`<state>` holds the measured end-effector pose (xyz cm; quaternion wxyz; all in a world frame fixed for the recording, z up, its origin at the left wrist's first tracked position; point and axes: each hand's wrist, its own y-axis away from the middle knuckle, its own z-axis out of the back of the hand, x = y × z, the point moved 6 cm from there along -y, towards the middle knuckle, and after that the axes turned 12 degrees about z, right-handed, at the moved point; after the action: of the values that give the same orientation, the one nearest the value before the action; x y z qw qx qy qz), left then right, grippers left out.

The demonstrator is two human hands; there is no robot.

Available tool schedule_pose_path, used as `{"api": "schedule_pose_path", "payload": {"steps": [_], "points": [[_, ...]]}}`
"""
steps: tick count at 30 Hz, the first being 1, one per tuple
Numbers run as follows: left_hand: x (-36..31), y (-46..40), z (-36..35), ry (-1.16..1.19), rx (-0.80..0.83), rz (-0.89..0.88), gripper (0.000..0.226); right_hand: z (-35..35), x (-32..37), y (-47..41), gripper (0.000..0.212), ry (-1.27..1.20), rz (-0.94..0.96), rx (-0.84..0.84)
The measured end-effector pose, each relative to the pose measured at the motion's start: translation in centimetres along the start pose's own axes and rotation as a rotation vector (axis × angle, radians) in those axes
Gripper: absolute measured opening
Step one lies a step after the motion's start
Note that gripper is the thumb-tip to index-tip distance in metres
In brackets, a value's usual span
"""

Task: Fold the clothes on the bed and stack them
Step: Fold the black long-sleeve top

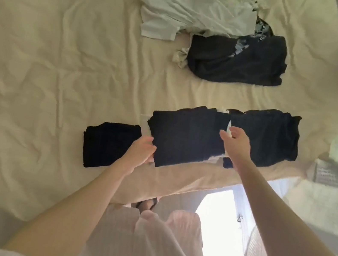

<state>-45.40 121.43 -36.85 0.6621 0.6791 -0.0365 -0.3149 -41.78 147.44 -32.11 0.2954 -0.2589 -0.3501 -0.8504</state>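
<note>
While hands hold it, black garment folded flat.

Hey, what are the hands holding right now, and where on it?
Both hold the middle folded dark garment: the left hand at its near-left edge, the right hand at its right edge.

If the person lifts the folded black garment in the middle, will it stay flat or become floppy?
The folded black garment is soft cloth, so it would probably sag and could unfold if lifted by one edge. The left hand and right hand sit at opposite ends, which likely supports it. It looks light.
</note>
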Motion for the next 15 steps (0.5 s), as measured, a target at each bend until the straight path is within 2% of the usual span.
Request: {"api": "schedule_pose_path", "payload": {"steps": [2, 4, 6, 8, 9, 11, 15], "points": [[1.0, -1.1, 0.0, -0.129, -0.012, 0.005, 0.018, -0.9, 0.6, 0.4, 0.046, 0.261, 0.199, -0.041], [1.8, -1.1, 1.1, -0.280, -0.131, -0.105, 0.038, -3.0, 2.1, 2.5, 0.046, 0.495, 0.524, -0.022], [2.1, -0.3, 2.0, -0.568, -0.331, -0.333, 0.052, -6.1, 2.5, 4.7, 0.049, 0.675, 0.777, 0.061], [2.0, 0.3, 1.0, -0.938, -0.461, -0.557, 0.061, -8.8, 1.2, 5.1, 0.054, 0.829, 0.777, 0.222], [2.2, 0.0, 0.2, -1.072, -0.452, -0.608, 0.063, -9.6, 0.2, 4.8, 0.056, 0.894, 0.720, 0.290], [2.8, -1.4, -0.9, -1.222, -0.370, -0.577, 0.061, -10.4, -1.7, 3.7, 0.058, 0.975, 0.640, 0.359], [3.9, -3.8, -1.1, -1.317, -0.269, -0.454, 0.066, -11.1, -2.5, 2.6, 0.060, 1.048, 0.599, 0.440]]}}
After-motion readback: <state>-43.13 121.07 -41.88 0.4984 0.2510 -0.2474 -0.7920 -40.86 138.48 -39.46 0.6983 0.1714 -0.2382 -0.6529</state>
